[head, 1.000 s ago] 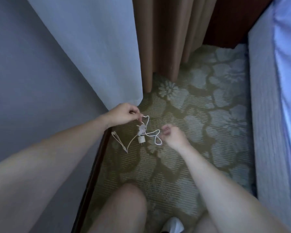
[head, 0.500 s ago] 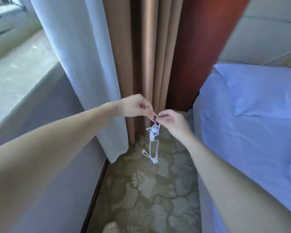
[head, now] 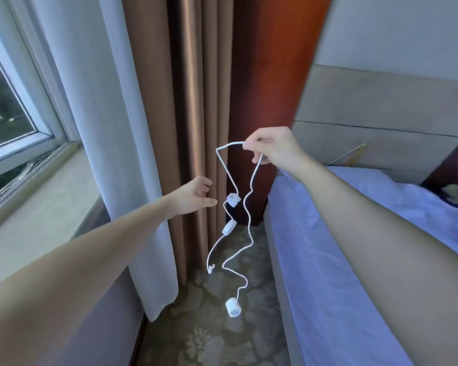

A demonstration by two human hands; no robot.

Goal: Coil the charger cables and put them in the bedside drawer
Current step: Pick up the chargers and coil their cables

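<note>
A thin white charger cable (head: 249,204) hangs in loose waves from my right hand (head: 271,147), which pinches its upper loop at chest height. Two small white plug pieces (head: 232,200) sit along one strand. A round white puck (head: 233,307) dangles at the lowest end above the carpet. My left hand (head: 196,195) is lower and to the left, fingers apart, just short of the upper plug piece and holding nothing. No drawer is in sight.
A bed with a pale blue sheet (head: 341,260) fills the right side. Brown curtains (head: 193,101) and a white sheer curtain (head: 111,128) hang ahead and left, beside a window sill (head: 37,191). Patterned carpet (head: 212,336) lies between wall and bed.
My view has risen from the floor. My right hand lifted the cable up and it unrolled to hang long. My left hand let go of it and dropped lower.
</note>
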